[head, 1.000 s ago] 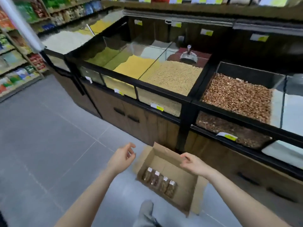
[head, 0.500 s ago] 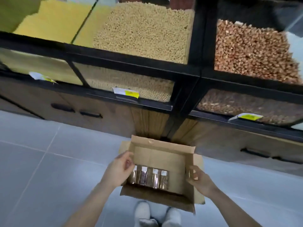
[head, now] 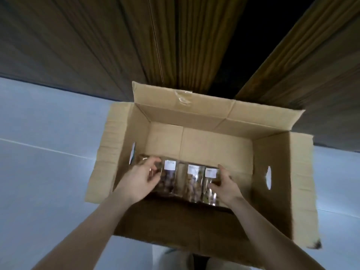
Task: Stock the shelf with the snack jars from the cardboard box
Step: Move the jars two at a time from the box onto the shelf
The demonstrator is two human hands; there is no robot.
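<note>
Left hand [head: 139,179] and right hand [head: 224,185] grip end snack jars [head: 191,182] in cardboard box [head: 276,172].

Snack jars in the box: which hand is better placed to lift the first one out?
Left, marginally. The left hand already curls around the leftmost jar at the row's end; the right hand only rests against the rightmost jar.
</note>
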